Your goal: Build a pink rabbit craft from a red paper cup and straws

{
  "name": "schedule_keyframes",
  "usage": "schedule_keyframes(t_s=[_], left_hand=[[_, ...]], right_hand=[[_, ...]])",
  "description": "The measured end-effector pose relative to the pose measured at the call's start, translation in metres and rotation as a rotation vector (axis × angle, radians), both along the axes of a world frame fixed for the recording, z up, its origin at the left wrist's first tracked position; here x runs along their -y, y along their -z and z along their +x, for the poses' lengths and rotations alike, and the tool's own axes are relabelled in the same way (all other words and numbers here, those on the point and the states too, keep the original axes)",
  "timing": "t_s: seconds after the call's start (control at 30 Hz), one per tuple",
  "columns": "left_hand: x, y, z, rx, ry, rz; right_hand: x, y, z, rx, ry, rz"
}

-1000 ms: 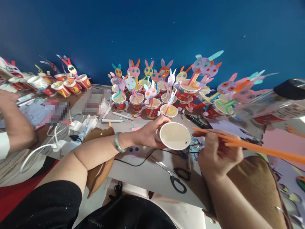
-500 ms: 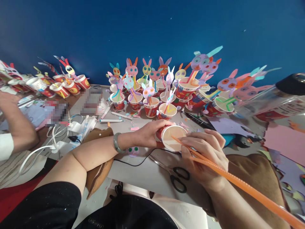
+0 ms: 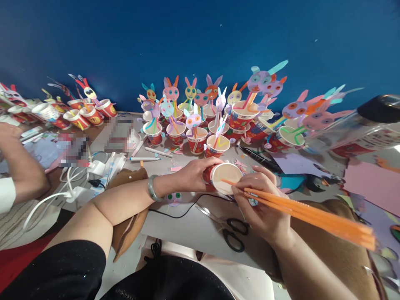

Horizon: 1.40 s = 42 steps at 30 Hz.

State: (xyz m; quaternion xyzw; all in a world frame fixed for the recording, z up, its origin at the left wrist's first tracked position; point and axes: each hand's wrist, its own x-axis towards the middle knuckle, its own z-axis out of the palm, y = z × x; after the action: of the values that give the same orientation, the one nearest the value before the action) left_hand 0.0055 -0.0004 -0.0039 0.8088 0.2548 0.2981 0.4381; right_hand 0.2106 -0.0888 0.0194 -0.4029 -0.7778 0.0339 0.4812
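Observation:
My left hand (image 3: 197, 174) is wrapped round a red paper cup (image 3: 224, 171), its open mouth tilted up toward me. In the fingers of my right hand (image 3: 265, 210) is a long folded orange paper strip (image 3: 312, 211). One narrow end of the strip reaches over the cup's inside; whether it touches the wall I cannot tell. The strip's wide, layered end sticks out to the right. Just below the cup lie black-handled scissors (image 3: 235, 233). A purple paper face with green eyes (image 3: 174, 199) lies under my left wrist.
Several red cups with paper rabbit figures (image 3: 196, 141) stand along the blue wall (image 3: 187, 37). A clear bottle (image 3: 346, 129) and pink paper (image 3: 371, 183) are at right. Cables and a power strip (image 3: 83, 193) lie at left, near another person's arm (image 3: 25, 162).
The orange strip's outer end has swung up and shortened into view, now showing its folded layers. My right hand has shifted slightly left; my left hand still holds the cup.

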Motion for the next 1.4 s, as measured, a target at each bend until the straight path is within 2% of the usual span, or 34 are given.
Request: schedule_keyframes(t_s=[0.13, 0.27, 0.43, 0.6, 0.8, 1.03, 1.2, 1.4], left_hand=[[-0.001, 0.002, 0.0, 0.036, -0.002, -0.003], [-0.003, 0.002, 0.0, 0.058, 0.02, 0.057], [-0.002, 0.002, 0.0, 0.04, 0.042, 0.049], [-0.002, 0.003, -0.001, -0.007, 0.046, 0.038], [-0.004, 0.006, -0.001, 0.01, 0.053, 0.059], [-0.002, 0.004, -0.002, -0.027, 0.06, 0.083], [-0.002, 0.004, -0.001, -0.019, 0.07, 0.053], [-0.001, 0.002, 0.0, 0.023, 0.079, 0.064]], right_hand=[[0.001, -0.007, 0.0, 0.058, -0.034, -0.02], [-0.002, -0.004, -0.001, 0.121, -0.029, 0.008], [-0.006, 0.006, 0.001, 0.033, 0.015, 0.021], [-0.006, 0.003, 0.001, -0.015, 0.001, -0.059], [-0.006, 0.003, 0.0, 0.053, -0.041, -0.048], [-0.006, 0.002, 0.001, 0.026, 0.046, 0.004], [-0.004, -0.004, 0.003, 0.087, 0.006, -0.057], [-0.001, -0.008, 0.003, 0.089, -0.018, -0.058]])
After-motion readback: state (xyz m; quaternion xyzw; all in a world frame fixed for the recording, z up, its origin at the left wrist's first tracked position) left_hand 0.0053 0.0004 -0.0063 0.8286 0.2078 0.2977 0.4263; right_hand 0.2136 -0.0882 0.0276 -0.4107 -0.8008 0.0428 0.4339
